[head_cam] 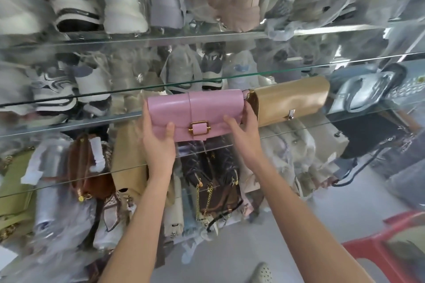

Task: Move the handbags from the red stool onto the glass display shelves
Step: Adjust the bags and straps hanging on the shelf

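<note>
Glass display shelves [69,99]: several stacked clear panes filling the view; upper levels crowded with plastic-wrapped sneakers, lower levels with bags.
Red stool [377,253]: bottom right corner, only partly in view.
Tan handbag [292,101]: lying on a middle shelf, just beside the pink one on its right.
Pink handbag [195,115]: flap bag with a gold buckle, held at the front edge of the middle shelf.
Left hand [158,142]: clasping the pink bag's left end, thumb on its front.
Right hand [246,131]: fingers curled round the bag's right end, thumb on its front.
</note>
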`<state>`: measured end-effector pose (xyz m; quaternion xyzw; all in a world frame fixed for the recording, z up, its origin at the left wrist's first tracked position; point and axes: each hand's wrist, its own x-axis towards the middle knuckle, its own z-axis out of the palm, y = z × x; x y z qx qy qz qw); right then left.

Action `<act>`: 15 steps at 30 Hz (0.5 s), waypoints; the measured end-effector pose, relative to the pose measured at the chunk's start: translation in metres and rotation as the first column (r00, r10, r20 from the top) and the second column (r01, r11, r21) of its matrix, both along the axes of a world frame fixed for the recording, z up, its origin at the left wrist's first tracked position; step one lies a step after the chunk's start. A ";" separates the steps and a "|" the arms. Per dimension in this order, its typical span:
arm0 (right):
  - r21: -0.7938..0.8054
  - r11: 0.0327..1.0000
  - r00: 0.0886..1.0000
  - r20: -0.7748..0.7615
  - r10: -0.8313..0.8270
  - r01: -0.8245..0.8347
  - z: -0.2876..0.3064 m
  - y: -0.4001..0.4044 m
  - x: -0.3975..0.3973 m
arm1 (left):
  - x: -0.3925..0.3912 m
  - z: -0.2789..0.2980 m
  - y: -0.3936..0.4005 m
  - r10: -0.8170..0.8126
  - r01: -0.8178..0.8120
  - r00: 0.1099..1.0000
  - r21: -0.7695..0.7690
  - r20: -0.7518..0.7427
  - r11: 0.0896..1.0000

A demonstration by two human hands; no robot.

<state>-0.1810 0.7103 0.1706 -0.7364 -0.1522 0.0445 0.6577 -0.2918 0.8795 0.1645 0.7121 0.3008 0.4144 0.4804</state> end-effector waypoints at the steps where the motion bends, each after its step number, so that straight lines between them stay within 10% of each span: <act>1: 0.020 1.000 1.000 -0.013 0.008 -0.008 0.000 -0.004 0.001 | -0.003 0.002 -0.002 0.016 -0.016 1.000 -0.009 -0.012 1.000; 9: 0.142 0.988 0.996 -0.079 -0.051 0.062 0.016 -0.042 -0.003 | -0.009 0.022 -0.044 0.032 -0.035 0.999 0.117 0.030 0.993; 15: 0.196 0.970 0.985 -0.115 -0.126 0.147 0.004 -0.117 0.009 | 0.027 0.027 -0.135 -0.396 0.398 0.917 -0.039 0.045 0.917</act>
